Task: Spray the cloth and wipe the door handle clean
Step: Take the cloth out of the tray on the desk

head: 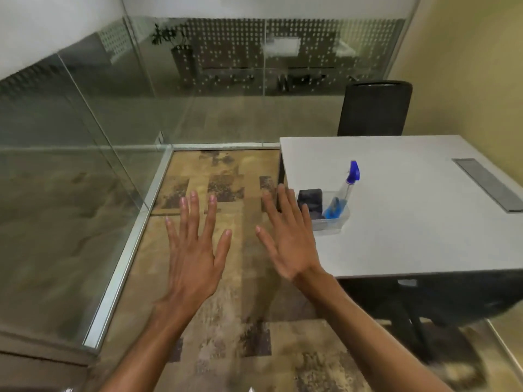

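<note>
A clear plastic tub (335,224) stands near the left edge of a white table (410,222). A spray bottle (350,179) with a blue trigger head leans in it, beside a blue cloth (334,209) and a dark folded cloth (310,200). My left hand (195,250) is stretched out flat over the carpet, fingers spread, holding nothing. My right hand (285,236) is also flat and spread, empty, just left of the tub by the table's edge. No door handle shows clearly in the frame.
Glass partition walls (85,137) with a metal floor rail (127,250) run along the left and back. A black chair (373,108) stands behind the table. A grey cable slot (486,183) sits in the tabletop at right. Patterned carpet (226,321) lies below my hands.
</note>
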The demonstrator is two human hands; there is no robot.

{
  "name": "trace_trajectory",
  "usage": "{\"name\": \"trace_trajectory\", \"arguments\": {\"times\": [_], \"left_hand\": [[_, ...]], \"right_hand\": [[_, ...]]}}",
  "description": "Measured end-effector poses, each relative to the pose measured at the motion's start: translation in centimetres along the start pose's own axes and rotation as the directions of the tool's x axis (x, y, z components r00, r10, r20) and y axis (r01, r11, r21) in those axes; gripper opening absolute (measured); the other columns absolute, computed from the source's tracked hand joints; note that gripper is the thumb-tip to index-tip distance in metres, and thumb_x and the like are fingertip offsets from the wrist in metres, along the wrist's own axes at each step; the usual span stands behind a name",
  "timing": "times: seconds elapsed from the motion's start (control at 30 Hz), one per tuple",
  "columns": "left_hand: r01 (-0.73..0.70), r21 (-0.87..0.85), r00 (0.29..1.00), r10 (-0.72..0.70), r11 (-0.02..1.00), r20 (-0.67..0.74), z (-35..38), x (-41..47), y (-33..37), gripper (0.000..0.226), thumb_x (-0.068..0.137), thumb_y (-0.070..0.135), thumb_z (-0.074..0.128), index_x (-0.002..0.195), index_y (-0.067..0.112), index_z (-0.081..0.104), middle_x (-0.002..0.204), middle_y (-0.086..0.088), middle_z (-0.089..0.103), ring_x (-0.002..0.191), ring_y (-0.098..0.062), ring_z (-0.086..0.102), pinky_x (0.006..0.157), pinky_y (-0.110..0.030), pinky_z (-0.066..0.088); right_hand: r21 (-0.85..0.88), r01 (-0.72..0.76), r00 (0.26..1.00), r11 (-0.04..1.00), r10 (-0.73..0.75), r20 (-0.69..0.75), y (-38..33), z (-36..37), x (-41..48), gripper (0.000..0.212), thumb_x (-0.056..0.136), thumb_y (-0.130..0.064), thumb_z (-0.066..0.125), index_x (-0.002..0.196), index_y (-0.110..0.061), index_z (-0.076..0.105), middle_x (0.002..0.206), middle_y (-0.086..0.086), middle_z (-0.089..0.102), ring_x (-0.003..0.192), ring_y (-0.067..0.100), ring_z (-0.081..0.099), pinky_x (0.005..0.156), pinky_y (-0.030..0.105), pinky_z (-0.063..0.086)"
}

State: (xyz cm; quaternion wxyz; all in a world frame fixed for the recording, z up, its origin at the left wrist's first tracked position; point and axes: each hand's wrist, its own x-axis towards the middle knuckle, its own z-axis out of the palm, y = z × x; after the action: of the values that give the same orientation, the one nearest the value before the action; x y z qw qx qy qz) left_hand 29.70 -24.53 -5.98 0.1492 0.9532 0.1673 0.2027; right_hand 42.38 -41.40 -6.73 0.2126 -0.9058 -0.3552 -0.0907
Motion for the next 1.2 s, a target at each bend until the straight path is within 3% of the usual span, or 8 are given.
{"name": "trace_trajectory", "arguments": {"times": [0.4, 0.6, 0.8, 0.9, 1.0, 1.2], "left_hand": [[-0.048, -0.040, 0.998, 0.049, 0.998, 0.024, 7.3, 1.8, 14.0, 0.072, 0.106, 0.056, 0.021, 0.167, 0.029, -0.005, 0.175, -0.004, -0.021, 0.161, -0.021, -0.022, 0.130, -0.057, -0.010], [-0.085, -0.047, 0.995, 0.087, 0.995, 0.044, 10.2, 3.0, 17.0, 0.075, 0.105, 0.060, 0.022, 0.168, 0.027, -0.004, 0.174, -0.002, -0.024, 0.161, -0.020, -0.023, 0.130, -0.052, -0.014], [-0.092, -0.054, 0.988, 0.098, 0.994, 0.117, 12.9, 5.9, 17.5, 0.078, 0.105, 0.062, 0.025, 0.166, 0.029, -0.010, 0.172, -0.002, -0.030, 0.159, -0.019, -0.027, 0.130, -0.052, -0.014], [-0.089, -0.113, 0.983, 0.106, 0.990, 0.150, 14.6, 7.9, 17.3, 0.080, 0.104, 0.062, 0.029, 0.167, 0.030, -0.007, 0.172, 0.000, -0.030, 0.159, -0.018, -0.028, 0.131, -0.049, -0.012], [-0.081, -0.146, 0.977, 0.107, 0.986, 0.185, 16.5, 10.5, 16.6, 0.081, 0.101, 0.061, 0.034, 0.168, 0.030, 0.000, 0.171, 0.000, -0.030, 0.160, -0.020, -0.026, 0.132, -0.048, -0.010], [0.008, -0.261, 0.964, 0.061, 0.965, 0.257, 20.4, 16.4, 15.1, 0.085, 0.102, 0.043, 0.062, 0.168, 0.020, 0.013, 0.176, -0.004, -0.010, 0.163, -0.023, -0.011, 0.134, -0.049, 0.004]], "right_hand": [[0.094, -0.081, 0.996, 0.992, 0.084, -0.031, 14.4, -5.4, -3.5, 0.067, 0.106, -0.057, 0.032, 0.160, -0.040, -0.003, 0.172, -0.005, -0.007, 0.157, 0.014, -0.011, 0.127, 0.050, 0.013], [0.130, -0.130, 0.991, 0.983, 0.131, 0.006, 18.3, -5.6, -3.8, 0.070, 0.100, -0.065, 0.023, 0.161, -0.040, -0.001, 0.171, -0.004, -0.008, 0.158, 0.021, 0.000, 0.127, 0.051, 0.018], [0.134, -0.173, 0.985, 0.976, 0.172, 0.020, 21.4, -4.1, -2.3, 0.071, 0.101, -0.063, 0.029, 0.161, -0.038, 0.001, 0.172, 0.002, 0.000, 0.158, 0.024, 0.005, 0.126, 0.047, 0.016], [0.154, -0.213, 0.977, 0.965, 0.211, 0.030, 23.0, -2.7, -1.0, 0.071, 0.102, -0.060, 0.038, 0.162, -0.036, 0.007, 0.172, 0.003, 0.007, 0.157, 0.026, 0.013, 0.122, 0.041, 0.015], [0.204, -0.290, 0.957, 0.935, 0.284, 0.059, 24.5, -1.2, 0.9, 0.070, 0.100, -0.058, 0.046, 0.160, -0.032, 0.022, 0.169, 0.004, 0.021, 0.154, 0.027, 0.025, 0.121, 0.044, 0.025], [0.276, -0.433, 0.902, 0.858, 0.411, 0.134, 27.2, 2.6, 5.2, 0.060, 0.098, -0.055, 0.053, 0.148, -0.024, 0.043, 0.157, 0.006, 0.041, 0.141, 0.025, 0.043, 0.112, 0.042, 0.041]]}}
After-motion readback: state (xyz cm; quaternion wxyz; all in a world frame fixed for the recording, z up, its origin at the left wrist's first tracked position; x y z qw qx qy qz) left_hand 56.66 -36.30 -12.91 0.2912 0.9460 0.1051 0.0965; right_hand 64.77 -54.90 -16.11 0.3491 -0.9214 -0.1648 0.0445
